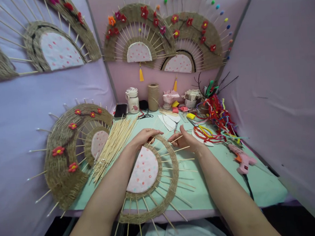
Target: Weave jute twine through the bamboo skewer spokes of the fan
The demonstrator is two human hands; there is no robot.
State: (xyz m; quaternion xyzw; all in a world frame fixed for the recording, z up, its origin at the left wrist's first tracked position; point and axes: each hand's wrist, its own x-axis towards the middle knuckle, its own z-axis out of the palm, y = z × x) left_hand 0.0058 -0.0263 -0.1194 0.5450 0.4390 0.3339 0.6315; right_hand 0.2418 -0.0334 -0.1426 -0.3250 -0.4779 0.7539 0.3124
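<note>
While both forearms reach in over the pale green table [203,195], the left hand [146,136] grips the upper end of a half-round fan [174,163], its fingers curled over the woven band. The right hand [184,140] is open, thumb raised apart from the fingers, right by the tips of the fan's upper sticks; whether it touches one, I can't tell from where I stand. The fan lies tilted between the two forearms, its straight side toward the left one and its lower sticks poking past the table's near edge. A white panel [145,169] with red and pink spots fills its middle, and an open ring of sticks separates the inner woven band from the outer one.

Just beyond the left forearm there's a loose heap of thin sticks [115,146], and next to that a bigger fan [64,139] with red flowers leans at the purple wall covering. Over on the right side sits a pink glue gun [242,158], near a tangle of coloured fuzzy stems [219,115]. At the back stand a white lidded bottle [133,101] and a spool of twine [153,97], with a dark phone [120,111] beside the bottle
</note>
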